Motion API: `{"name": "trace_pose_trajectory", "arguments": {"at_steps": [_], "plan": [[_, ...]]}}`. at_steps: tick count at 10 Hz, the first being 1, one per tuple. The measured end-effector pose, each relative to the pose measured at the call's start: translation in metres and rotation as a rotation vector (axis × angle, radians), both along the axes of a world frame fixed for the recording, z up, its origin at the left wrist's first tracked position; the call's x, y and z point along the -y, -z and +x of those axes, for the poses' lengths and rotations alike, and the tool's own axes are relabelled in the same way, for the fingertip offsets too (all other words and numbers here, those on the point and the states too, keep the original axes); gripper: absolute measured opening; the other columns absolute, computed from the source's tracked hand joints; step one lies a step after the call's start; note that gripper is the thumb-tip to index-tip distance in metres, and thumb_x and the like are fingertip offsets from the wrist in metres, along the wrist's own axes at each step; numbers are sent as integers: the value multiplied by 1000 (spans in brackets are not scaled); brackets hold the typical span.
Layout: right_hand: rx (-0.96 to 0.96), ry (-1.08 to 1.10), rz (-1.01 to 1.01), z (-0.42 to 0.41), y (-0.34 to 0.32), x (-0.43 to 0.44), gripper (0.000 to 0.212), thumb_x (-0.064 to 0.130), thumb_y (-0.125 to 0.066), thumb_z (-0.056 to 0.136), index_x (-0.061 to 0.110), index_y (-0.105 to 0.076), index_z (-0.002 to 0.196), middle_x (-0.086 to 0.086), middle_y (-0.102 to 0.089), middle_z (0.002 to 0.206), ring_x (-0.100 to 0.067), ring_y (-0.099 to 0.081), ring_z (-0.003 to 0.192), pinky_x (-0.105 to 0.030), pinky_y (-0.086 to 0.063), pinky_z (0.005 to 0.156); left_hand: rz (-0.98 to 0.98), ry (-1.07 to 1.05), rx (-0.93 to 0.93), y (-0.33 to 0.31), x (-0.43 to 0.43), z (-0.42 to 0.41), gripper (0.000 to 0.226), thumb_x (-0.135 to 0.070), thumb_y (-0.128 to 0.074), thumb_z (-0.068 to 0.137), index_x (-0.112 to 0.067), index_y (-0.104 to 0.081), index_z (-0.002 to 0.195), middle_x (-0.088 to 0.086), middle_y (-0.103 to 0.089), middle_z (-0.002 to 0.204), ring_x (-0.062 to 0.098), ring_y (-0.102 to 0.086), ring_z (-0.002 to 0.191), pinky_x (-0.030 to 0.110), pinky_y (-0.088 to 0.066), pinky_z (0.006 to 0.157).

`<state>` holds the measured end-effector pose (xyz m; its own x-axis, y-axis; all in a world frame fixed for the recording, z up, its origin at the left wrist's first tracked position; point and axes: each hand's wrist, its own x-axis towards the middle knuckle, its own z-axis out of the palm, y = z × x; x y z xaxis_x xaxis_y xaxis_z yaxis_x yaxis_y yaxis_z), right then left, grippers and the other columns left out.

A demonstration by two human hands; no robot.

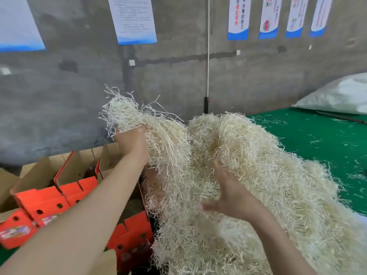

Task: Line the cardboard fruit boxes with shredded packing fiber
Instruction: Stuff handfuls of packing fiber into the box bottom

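A large heap of pale shredded packing fiber (258, 175) covers the green table at centre and right. My left hand (133, 143) grips a raised clump of fiber (127, 114), which still trails down into the heap. My right hand (230, 193) lies flat on the heap with fingers spread, slightly blurred. Red-and-brown cardboard fruit boxes (65, 183) stand open at the left, below my left forearm. Another red box (133, 239) sits at the heap's lower left edge, with strands hanging over it.
The green table surface (317, 139) stretches to the right, scattered with loose strands. A white sack (341, 94) lies at the far right. A grey concrete wall with posters (135, 18) stands behind, and a white cord (208, 56) hangs down it.
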<state>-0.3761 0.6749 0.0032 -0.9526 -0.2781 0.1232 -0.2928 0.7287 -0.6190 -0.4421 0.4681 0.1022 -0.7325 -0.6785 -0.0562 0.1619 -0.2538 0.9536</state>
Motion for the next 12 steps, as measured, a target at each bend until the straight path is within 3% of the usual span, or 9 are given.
{"name": "trace_pose_trajectory", "arguments": {"at_steps": [1, 2, 3, 4, 5, 7, 9, 11, 12], "plan": [[44, 6, -348, -3, -25, 46, 136, 55, -76, 44, 35, 16, 144, 18, -4, 150, -8, -4, 140, -35, -11, 115, 143, 30, 23, 2, -11, 12, 31, -4, -54, 85, -6, -56, 116, 11, -61, 115, 19, -54, 83, 28, -46, 64], [294, 18, -446, -22, -7, 77, 83, 27, -75, 72, 8, -29, 139, -8, -48, 131, -19, -53, 114, -30, -46, 95, 303, 427, 21, -3, -18, 30, 20, -18, -45, 93, -11, -63, 85, 6, -64, 82, 23, -63, 71, 33, -49, 57], [337, 181, -582, -43, 15, 73, 13, 0, -42, 94, 7, -53, 95, -10, -55, 95, -15, -51, 70, -13, -46, 56, 129, 638, 80, 4, -7, 42, 51, -13, -35, 96, -11, -64, 53, 8, -62, 53, 13, -62, 44, 22, -47, 45], [278, 257, -641, -53, 8, 61, 29, -6, -39, 94, -5, -48, 122, -19, -54, 118, -24, -55, 99, -19, -44, 79, -341, 679, 313, 25, 3, 47, 28, -5, -34, 99, -8, -54, 79, 0, -57, 47, 9, -57, 44, 16, -45, 43], [186, 178, -508, -54, 2, 52, 41, -15, -45, 87, -11, -43, 127, -8, -54, 106, -5, -58, 79, -4, -43, 61, -919, 1024, 449, 37, 1, 45, 32, -1, -51, 90, -9, -51, 121, 2, -56, 104, 14, -54, 96, 20, -44, 79], [-141, 159, -94, -53, 14, 43, 24, 5, -50, 93, 1, -55, 116, -16, -61, 114, -27, -61, 89, -15, -45, 54, -1692, 596, 417, 36, -1, 27, 10, -3, -55, 77, -8, -52, 69, 2, -53, 64, 17, -54, 60, 24, -35, 50], [26, 276, 367, -52, 82, 4, 22, 22, -39, 100, 8, -52, 111, 2, -56, 73, -8, -53, 56, -17, -43, 44, -685, 116, 64, 5, 27, 30, 17, -1, -61, 78, -13, -53, 70, 4, -52, 66, 15, -48, 57, 21, -39, 49], [137, 146, 94, -50, 41, 5, 50, 17, -68, 82, 11, -48, 127, -7, -55, 126, -21, -58, 105, -29, -52, 84, -130, 151, 66, -9, 43, 52, 22, -9, -62, 86, -13, -61, 108, 0, -43, 74, 10, -39, 60, 18, -37, 50], [-138, 75, -188, -30, -17, 32, 77, 8, -69, 75, 30, -34, 139, 1, -24, 150, -22, -38, 129, -42, -43, 99, 6, 239, 15, -14, 61, 69, 33, -10, -60, 86, -9, -60, 119, 13, -60, 114, 32, -58, 106, 44, -50, 91]]}}
